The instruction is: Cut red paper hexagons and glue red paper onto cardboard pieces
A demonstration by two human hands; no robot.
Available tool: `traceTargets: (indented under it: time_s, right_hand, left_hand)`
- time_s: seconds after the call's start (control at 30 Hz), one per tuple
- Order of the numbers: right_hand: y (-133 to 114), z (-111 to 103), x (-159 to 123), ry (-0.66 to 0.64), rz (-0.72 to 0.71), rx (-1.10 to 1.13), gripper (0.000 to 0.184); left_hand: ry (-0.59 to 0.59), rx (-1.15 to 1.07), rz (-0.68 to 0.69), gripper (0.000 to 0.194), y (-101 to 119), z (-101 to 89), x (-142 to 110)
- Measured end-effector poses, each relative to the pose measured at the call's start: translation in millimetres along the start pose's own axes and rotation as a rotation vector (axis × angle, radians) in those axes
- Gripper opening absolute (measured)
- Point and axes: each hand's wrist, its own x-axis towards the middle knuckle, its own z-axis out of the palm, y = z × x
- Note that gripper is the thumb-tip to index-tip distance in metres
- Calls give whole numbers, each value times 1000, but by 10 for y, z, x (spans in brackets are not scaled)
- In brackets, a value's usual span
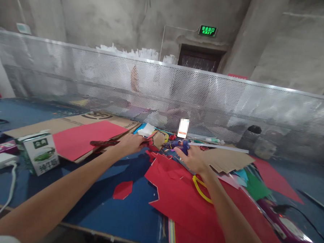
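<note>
My left hand [130,143] is closed on a small piece of cardboard with red paper [157,139] around its edge. In my right hand [191,157] is a blue hot glue gun [181,144], with a long white glue stick [220,148] jutting from its back. Its nozzle points left, close to the cardboard piece; whether they touch I cannot tell. A dark brown strip [103,143] runs left from my left hand. Below my right wrist lies a yellow loop handle [202,190] on red paper sheets [180,195]. A red paper cutout [123,190] lies nearer me.
A milk carton [41,153] and a white adapter with a cable [2,161] stand at left. Red paper [90,137] covers flattened cardboard [61,121]. A phone [182,128] leans against the perforated metal screen [126,83]. Brown cardboard [227,159] and a purple power strip [284,224] lie right.
</note>
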Motion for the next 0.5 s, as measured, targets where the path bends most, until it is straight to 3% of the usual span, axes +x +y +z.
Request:
traceTargets:
  time_s: [0.17,0.33,0.5]
  right_hand:
    - [-32,1,-15,-36,-35,215,37]
    - [84,8,6,-82,179,633,59]
    - [184,13,3,-124,224,910,72]
  left_hand:
    - [-14,-7,-4,37,10,-22,-6]
    - [-4,6,11,37,22,-42,-5]
    - [-9,3,9,38,6,-23,2]
